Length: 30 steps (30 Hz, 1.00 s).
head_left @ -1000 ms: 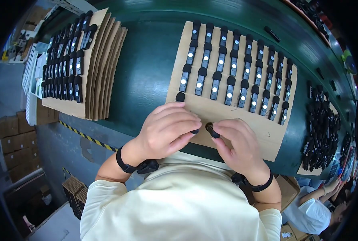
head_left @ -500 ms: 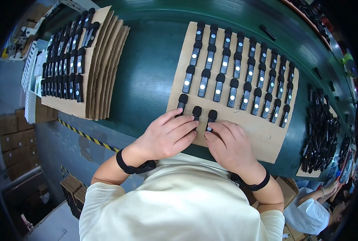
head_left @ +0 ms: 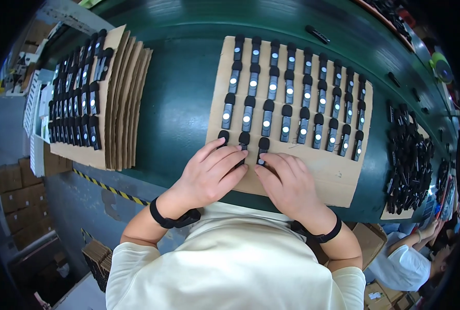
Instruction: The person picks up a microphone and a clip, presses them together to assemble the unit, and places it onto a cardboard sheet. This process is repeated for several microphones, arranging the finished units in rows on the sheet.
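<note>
A cardboard sheet lies before me with rows of small black microphones with foam tips, each body marked by a pale round spot. In the nearest row, my left hand has its index finger at the leftmost microphone. Its middle finger and thumb close around the second microphone, whose lower part they partly cover. My right hand pinches the lower end of the third microphone between thumb and fingers; this one also rests on the sheet.
Stacked cardboard sheets stand at the left, the top one bearing more microphones. At right lies a heap of loose microphones. A single microphone lies on the green table beyond the sheet. A co-worker sits at lower right.
The whole view has shifted and tilted slightly, so the sheet appears further left. Both hands stay at the same three microphones, with hardly any change in their fingers.
</note>
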Motion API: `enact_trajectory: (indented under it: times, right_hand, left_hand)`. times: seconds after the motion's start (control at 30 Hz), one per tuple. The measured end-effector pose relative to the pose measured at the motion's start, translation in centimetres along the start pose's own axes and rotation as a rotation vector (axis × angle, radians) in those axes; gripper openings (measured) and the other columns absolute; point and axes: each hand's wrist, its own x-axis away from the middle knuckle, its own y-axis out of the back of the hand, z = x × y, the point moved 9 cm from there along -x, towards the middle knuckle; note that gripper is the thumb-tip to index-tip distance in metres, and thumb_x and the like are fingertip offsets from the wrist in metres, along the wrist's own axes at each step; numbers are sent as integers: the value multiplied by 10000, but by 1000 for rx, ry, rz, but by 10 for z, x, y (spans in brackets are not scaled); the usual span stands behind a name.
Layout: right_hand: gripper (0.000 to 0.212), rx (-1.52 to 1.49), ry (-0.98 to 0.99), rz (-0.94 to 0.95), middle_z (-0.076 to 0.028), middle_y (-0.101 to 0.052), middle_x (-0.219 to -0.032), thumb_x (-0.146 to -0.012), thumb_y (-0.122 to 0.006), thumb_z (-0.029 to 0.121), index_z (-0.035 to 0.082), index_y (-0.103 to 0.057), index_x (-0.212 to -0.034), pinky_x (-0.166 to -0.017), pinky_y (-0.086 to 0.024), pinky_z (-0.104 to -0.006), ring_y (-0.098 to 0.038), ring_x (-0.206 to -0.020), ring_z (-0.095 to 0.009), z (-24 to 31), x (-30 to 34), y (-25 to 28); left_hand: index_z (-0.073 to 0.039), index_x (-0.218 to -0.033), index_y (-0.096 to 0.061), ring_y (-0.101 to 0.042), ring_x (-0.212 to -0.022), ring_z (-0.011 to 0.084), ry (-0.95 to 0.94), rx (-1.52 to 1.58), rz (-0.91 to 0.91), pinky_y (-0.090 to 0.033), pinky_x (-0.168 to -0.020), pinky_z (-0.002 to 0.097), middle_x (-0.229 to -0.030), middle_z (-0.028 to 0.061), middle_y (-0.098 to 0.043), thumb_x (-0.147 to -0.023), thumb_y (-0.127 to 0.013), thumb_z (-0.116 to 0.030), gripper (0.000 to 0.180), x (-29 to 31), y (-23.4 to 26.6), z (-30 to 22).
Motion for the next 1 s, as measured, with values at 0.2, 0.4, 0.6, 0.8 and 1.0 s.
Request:
enact_trajectory:
  times: [0.2,0.4,0.6,0.8,1.0]
  right_hand:
    - [300,-8,-65,22,-94,-613,-1146,-757,-734,92,90,-664,-1048,-802,-495,-371,-615,-992,-276,-9,3,29]
    - [373,-15,-275,78,-138,-591,-1219,-744,-715,12,58,-636,-1106,-908,-485,-383,-589,-1089,-322,-71,14,101]
    - [295,62,-415,-11,-122,-593,-1209,-811,-677,-21,17,-608,-1095,-910,-459,-311,-584,-1101,-255,-175,32,169]
    - [259,65,-615,-16,-110,-593,-1170,-868,-665,33,22,-593,-1117,-869,-463,-281,-586,-1014,-222,-312,35,181]
    - [290,321,-607,3,-120,-595,-1166,-872,-667,77,20,-579,-1142,-868,-482,-327,-588,-992,-260,-389,9,170]
  left_hand:
    - [-65,-949,-662,-626,-1050,265,-19,152,5,-489,-959,450,-1121,101,-650,-730,-720,-103,229,-23,25,10]
    - [-58,-936,-660,-632,-1006,310,-49,43,5,-512,-880,443,-1090,112,-655,-696,-780,-91,270,-85,70,43]
    - [-26,-954,-650,-639,-959,331,-87,89,-80,-517,-859,384,-1028,131,-672,-786,-744,-95,205,-147,69,111]
    - [-11,-1000,-659,-656,-943,293,17,141,74,-520,-854,351,-981,132,-681,-869,-659,-78,148,-207,13,192]
    - [-30,-1022,-681,-672,-932,269,132,180,210,-525,-862,346,-963,128,-704,-878,-677,-118,168,-261,-48,235]
